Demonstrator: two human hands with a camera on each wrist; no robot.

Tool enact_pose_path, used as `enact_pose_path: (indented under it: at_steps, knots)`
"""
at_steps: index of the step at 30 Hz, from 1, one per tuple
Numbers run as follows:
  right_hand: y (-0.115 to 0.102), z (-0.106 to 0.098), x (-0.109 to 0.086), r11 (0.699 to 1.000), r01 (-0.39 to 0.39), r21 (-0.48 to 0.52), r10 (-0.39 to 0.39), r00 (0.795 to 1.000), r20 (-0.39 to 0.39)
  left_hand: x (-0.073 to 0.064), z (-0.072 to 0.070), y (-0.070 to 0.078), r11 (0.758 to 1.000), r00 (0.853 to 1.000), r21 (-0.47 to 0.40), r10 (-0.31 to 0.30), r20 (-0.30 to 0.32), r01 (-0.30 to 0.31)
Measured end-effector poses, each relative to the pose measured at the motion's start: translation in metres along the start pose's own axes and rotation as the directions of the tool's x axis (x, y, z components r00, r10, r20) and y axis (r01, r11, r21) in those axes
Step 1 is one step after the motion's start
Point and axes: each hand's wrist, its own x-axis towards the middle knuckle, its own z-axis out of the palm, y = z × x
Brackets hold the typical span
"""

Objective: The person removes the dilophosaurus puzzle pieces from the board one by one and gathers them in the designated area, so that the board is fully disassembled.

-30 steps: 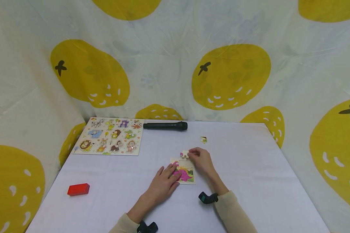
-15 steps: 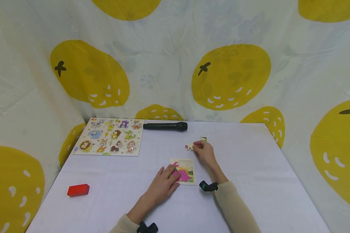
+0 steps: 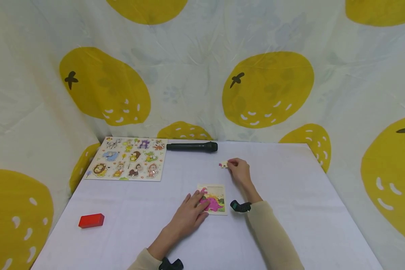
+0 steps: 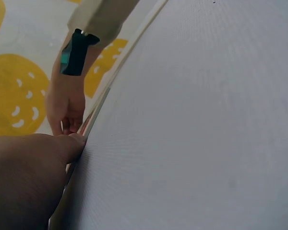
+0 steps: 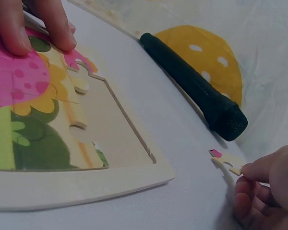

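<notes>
A small jigsaw puzzle [image 3: 216, 190] with a pink dinosaur picture lies on the white table. My left hand [image 3: 188, 210] rests on its left side, fingers spread and nearly straight over the pieces. In the right wrist view, part of the wooden tray's recess [image 5: 115, 124] is bare beside the fitted pieces. Beyond the tray, my right hand [image 3: 240, 171] pinches a cream puzzle piece [image 5: 224, 158] with a pink patch between thumb and finger, low over the table. The left wrist view shows mostly the thumb side of my left hand [image 4: 33, 167] and the tabletop.
A black microphone [image 3: 192, 147] lies along the back of the table. Left of it sits a board of animal pictures [image 3: 138, 178]. Toward the left front is a red block [image 3: 91, 221]. A patterned curtain [image 3: 189, 75] hangs behind the table.
My right hand has carried the pinched piece away from the tray, back and to the right. Another small piece, visible earlier at the back, is now hidden by that hand. My left hand stays put.
</notes>
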Motion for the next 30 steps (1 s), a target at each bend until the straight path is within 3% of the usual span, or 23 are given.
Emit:
enact_pose_path:
  at_steps: [7, 18, 30]
  knots:
    - [0.0041, 0.0031, 0.0003, 0.997, 0.015, -0.074, -0.019, 0.999, -0.046, -0.0002, -0.0013, 0.0018, 1.0, 0.999, -0.007, -0.014, 0.035, 0.015]
    - [0.0019, 0.0082, 0.0009, 0.981, 0.082, -0.174, -0.088, 0.996, -0.027, 0.0004, -0.0058, 0.0018, 0.999, 0.997, 0.004, -0.033, 0.074, 0.033]
    - [0.0008, 0.0093, 0.0022, 0.979, 0.081, -0.188, -0.084, 0.996, -0.011, 0.0, -0.0041, 0.0011, 0.999, 0.997, -0.007, -0.037, 0.072, 0.038]
